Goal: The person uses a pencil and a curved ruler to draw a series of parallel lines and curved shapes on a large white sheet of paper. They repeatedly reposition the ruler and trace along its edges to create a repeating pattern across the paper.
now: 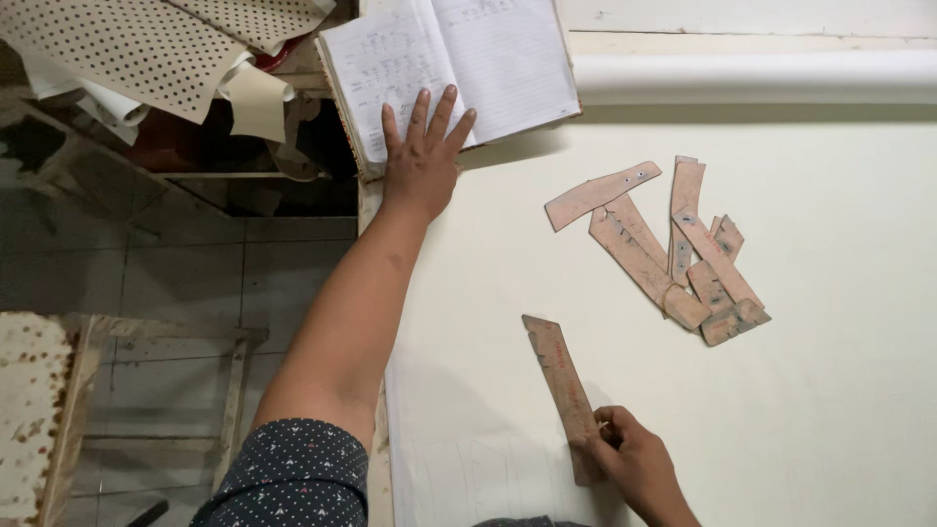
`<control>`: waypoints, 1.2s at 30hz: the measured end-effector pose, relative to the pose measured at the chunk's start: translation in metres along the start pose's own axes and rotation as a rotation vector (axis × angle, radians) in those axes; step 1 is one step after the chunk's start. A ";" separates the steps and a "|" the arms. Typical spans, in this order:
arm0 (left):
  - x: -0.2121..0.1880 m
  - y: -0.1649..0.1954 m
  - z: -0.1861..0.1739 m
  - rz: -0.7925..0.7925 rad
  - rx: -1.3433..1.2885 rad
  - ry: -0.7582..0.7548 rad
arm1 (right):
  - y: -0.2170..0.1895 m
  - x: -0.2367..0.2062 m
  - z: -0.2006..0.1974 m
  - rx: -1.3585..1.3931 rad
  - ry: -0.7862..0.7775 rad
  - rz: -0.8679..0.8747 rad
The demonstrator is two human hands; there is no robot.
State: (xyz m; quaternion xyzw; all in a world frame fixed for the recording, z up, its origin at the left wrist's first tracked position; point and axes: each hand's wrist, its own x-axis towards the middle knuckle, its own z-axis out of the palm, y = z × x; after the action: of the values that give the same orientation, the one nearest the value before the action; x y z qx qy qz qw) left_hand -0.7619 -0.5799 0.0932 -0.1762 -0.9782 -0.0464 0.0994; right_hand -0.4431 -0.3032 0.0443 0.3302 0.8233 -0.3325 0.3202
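One long, narrow, tan cardboard pattern strip (563, 392) with faint reddish markings lies apart on the cream, smooth sheet material (830, 390) that covers the table, its lower end pinched by the right hand (636, 466), whose fingers curl closed around it; faint pencilled outlines show on the sheet near the bottom edge, so some tracing looks done, though how much is too faint to tell. The remaining tan cardboard pattern pieces (673, 254), flat, elongated, some with small punched holes, sit in a loose overlapping heap to the upper right, well apart from the held strip and untouched. The left hand (422, 156) rests flat, fingers spread wide, on the lower corner of an open ruled notebook (508, 59) with white pages, the left page covered in handwriting, the right mostly blank. A white, matte roll of sheet material (756, 76) lies along the far edge. Off the table, at upper left, pale perforated sheets (127, 49) with regular dot holes are piled; below, a grey tiled floor (185, 273) and a worn wooden bench (59, 390)
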 end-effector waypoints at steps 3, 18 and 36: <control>-0.030 -0.012 -0.001 -0.003 0.069 0.109 | -0.003 -0.011 0.004 0.005 0.020 -0.052; -0.172 -0.045 -0.008 -0.119 -0.105 0.075 | -0.058 -0.022 0.046 -0.038 0.035 -0.310; -0.094 0.021 0.037 0.059 -0.326 -0.016 | -0.325 0.136 -0.135 -0.702 0.560 -0.598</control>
State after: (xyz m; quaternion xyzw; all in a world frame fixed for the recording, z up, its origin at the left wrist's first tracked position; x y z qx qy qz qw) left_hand -0.6749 -0.5875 0.0379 -0.2189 -0.9530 -0.2000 0.0628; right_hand -0.8096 -0.3380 0.1293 0.0305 0.9969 -0.0130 0.0708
